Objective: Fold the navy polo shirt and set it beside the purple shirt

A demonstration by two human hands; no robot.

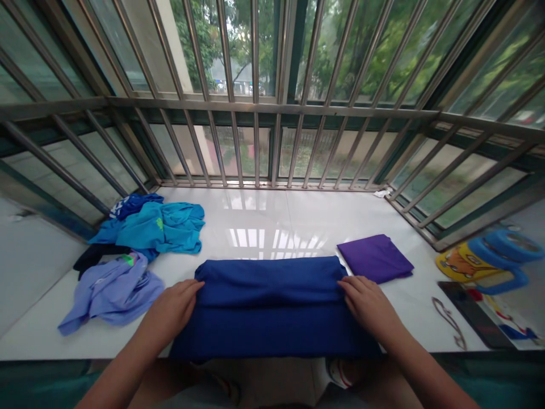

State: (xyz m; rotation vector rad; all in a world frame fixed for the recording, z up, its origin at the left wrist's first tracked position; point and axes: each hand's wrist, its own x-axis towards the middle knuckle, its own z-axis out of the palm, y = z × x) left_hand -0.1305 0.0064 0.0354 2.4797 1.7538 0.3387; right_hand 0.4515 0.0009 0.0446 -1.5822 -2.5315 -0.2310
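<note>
My folded blue garment (268,307) lies with its long axis running left to right along the near edge of the white sill (264,216). My left hand (172,307) and right hand (370,304) press flat, ungripping, on its top. A folded purple cloth (374,258) sits just beyond right; crumpled clothes (140,238) lie left.

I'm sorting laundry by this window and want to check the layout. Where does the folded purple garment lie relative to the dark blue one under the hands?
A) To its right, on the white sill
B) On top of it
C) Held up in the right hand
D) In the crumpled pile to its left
A: the folded purple garment lies flat on the white tiled sill, to the right of the dark blue garment and beyond the right hand.
</note>
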